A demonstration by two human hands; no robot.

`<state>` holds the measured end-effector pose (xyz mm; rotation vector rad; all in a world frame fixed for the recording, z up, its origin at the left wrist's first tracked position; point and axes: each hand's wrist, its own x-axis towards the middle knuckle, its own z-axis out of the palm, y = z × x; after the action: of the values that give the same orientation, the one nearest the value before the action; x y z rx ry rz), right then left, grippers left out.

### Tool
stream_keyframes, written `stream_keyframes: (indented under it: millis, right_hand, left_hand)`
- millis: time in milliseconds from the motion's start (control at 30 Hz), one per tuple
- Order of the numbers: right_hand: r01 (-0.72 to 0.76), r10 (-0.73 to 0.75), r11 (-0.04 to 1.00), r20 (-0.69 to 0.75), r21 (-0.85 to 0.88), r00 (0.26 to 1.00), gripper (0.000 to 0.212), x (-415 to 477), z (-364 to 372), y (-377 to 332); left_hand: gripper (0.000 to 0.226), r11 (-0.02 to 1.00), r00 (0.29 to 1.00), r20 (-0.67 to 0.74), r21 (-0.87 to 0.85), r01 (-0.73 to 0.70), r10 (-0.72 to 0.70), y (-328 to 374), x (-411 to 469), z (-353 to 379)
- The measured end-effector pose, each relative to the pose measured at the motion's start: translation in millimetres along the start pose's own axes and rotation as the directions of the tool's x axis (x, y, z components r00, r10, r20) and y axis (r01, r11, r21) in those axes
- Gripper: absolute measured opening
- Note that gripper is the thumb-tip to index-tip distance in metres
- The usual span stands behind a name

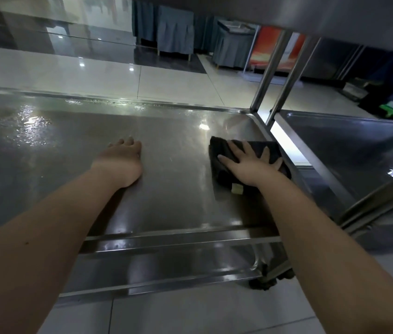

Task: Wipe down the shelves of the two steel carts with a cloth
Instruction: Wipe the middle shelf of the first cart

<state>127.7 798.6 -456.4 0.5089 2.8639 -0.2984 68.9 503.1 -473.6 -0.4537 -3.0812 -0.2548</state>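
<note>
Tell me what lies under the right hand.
A dark cloth, pressed flat on the steel shelf by the right hand. The shelf surface beneath the cloth is hidden.

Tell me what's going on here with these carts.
A person is wiping a steel cart's shelf. The right hand presses flat on a dark cloth near the shelf's right edge, while the left hand rests on the bare steel. A wet patch shines at the far left of the shelf. The second cart stands right beside it, with neither hand on it.
</note>
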Motion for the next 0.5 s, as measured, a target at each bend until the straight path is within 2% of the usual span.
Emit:
stream_keyframes:
  millis: [133, 233, 300, 367, 433, 500]
  right_hand:
    - [0.041, -0.039, 0.999, 0.048, -0.034, 0.998, 0.077, -79, 25, 50]
    - [0.021, -0.021, 0.999, 0.003, -0.036, 1.0, 0.073, -107, 30, 56]
    - [0.023, -0.024, 0.999, -0.012, -0.033, 1.0, 0.07, -105, 31, 34]
    - [0.093, -0.094, 0.995, -0.038, -0.038, 0.995, 0.07, -101, 40, -7]
    - [0.238, -0.242, 0.969, -0.05, -0.066, 0.969, 0.072, -101, 54, -59]
    - [0.392, -0.398, 0.912, -0.029, -0.12, 0.917, 0.073, -108, 66, -106]
  left_hand:
    - [0.045, 1.0, 0.999, -0.037, 0.002, 0.003, -0.003, 3, -4, 0]
    - [0.045, 1.0, 1.0, -0.012, -0.021, 0.009, -0.01, 4, -3, -2]
    - [0.047, 0.997, 0.999, 0.041, -0.081, 0.021, -0.018, 2, -1, -5]
    - [0.049, 0.986, 0.995, 0.095, -0.162, 0.05, -0.035, 1, -2, -9]
    - [0.048, 0.955, 0.993, 0.1, -0.283, 0.089, -0.063, -1, -2, -15]
    - [0.043, 0.898, 0.992, 0.049, -0.42, 0.128, -0.119, -9, -4, -25]
